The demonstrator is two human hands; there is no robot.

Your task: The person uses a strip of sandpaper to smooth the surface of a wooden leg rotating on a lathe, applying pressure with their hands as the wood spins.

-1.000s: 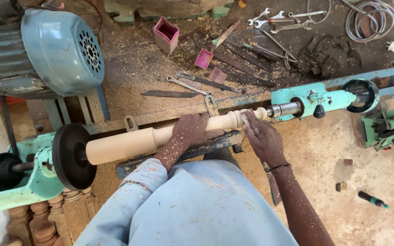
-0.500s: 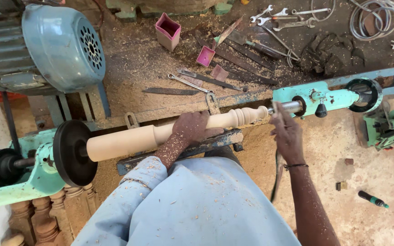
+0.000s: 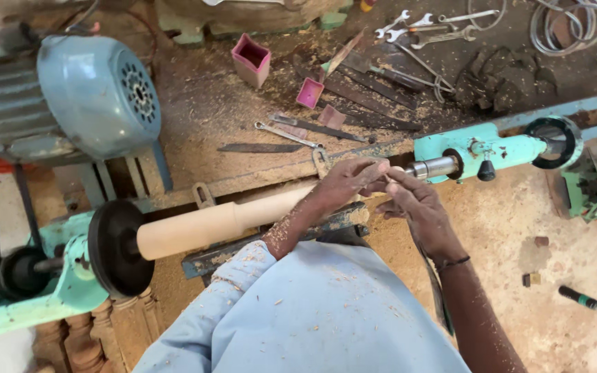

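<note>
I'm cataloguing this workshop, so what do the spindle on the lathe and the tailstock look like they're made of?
Spindle: looks like pale bare wood, smooth and unfinished, with sawdust lying all round.
Tailstock: probably cast metal, painted turquoise, with a bare shiny steel barrel.

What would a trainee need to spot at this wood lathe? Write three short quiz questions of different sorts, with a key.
1. True or false: both hands meet at the tailstock end of the turned wooden spindle.
2. Multiple choice: what lies on the dusty bench just behind the left hand? A) a hammer B) a combination spanner C) a paintbrush
3. Fill in: the blue electric motor sits at the ____ end of the lathe, by the black faceplate.

Key: 1 true, the right hand is fingertip to fingertip with the left; 2 B; 3 headstock.
</note>
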